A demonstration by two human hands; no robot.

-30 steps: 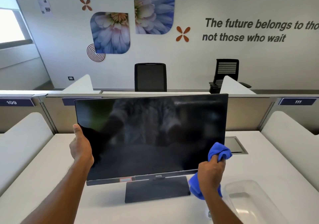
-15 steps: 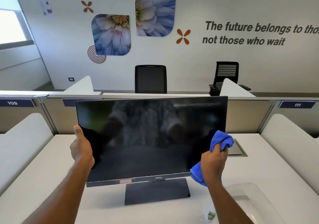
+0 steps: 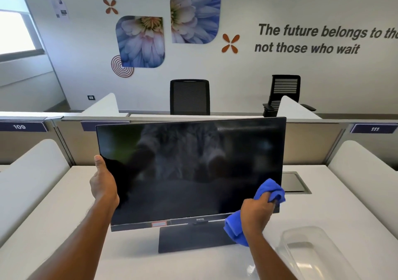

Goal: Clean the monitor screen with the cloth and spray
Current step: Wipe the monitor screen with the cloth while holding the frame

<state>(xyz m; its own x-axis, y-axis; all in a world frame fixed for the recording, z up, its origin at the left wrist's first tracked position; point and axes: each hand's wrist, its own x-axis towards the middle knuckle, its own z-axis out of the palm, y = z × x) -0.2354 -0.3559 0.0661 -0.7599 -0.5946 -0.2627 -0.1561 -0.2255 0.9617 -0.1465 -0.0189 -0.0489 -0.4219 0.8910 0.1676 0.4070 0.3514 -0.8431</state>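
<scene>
- Screen first: the wide black flat-panel monitor stands upright on its dark rectangular base on the white counter, near you and roughly centred, with its long axis running left to right.
- Your right hand is bunched tight around the crumpled blue microfibre cloth; the grip is pressed closed on it, one wad poking out above the fist and a tail hanging below the wrist.
- That cloth sits at the lower right corner of the glass, seemingly touching it right by the right bezel.
- So nearly all of the unwiped-looking panel lies to the left of and above your cloth grip. By my reading, the coming stroke wants to travel left along the long axis, or up the right edge.
- Your left hand clamps the left bezel, thumb on the front and fingers hidden behind, so that grip is closed on the frame and steadies it.
- It is the nearer hand to the left half, but it carries no cloth.
- Faint haze shows on the upper glass, which I take as work remaining.
- Clear plastic tub sits at near right on the counter; I cannot pick out the spray.
</scene>
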